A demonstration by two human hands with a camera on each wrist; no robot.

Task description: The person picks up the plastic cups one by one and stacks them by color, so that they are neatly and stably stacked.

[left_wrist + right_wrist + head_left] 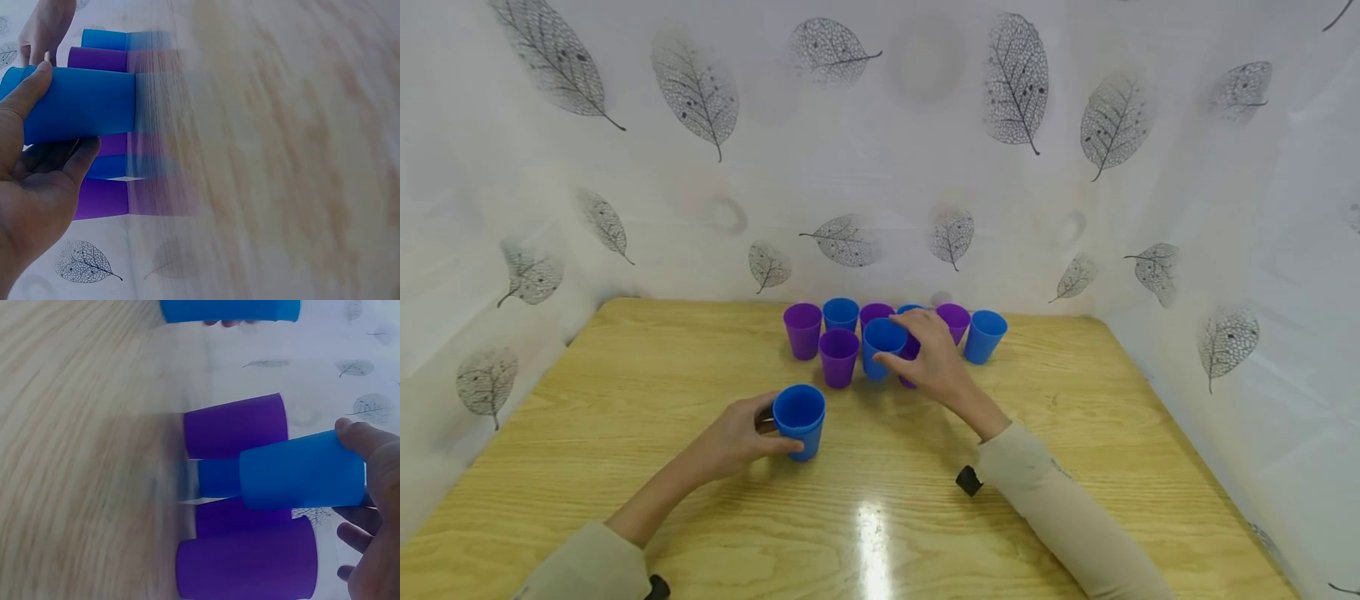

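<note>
My left hand (748, 437) grips blue cups (808, 435) near the middle of the table, thumb on the near side; a double rim shows one nested in another. Farther off, my right hand (936, 354) holds another blue cup (876, 363) near its rim, between thumb and fingers. In the right wrist view this blue cup (300, 472) is raised off the table, its base above those of the cups behind. A purple cup (838, 360) stands to its left, and a second purple cup (907, 375) is partly hidden by the right hand.
Behind is a row of alternating cups, from a purple cup (802, 333) at left to a blue cup (986, 337) at right. The wooden table (1075, 417) meets a leaf-printed curtain (895, 167) at the back. A black object (969, 481) sits by the right cuff.
</note>
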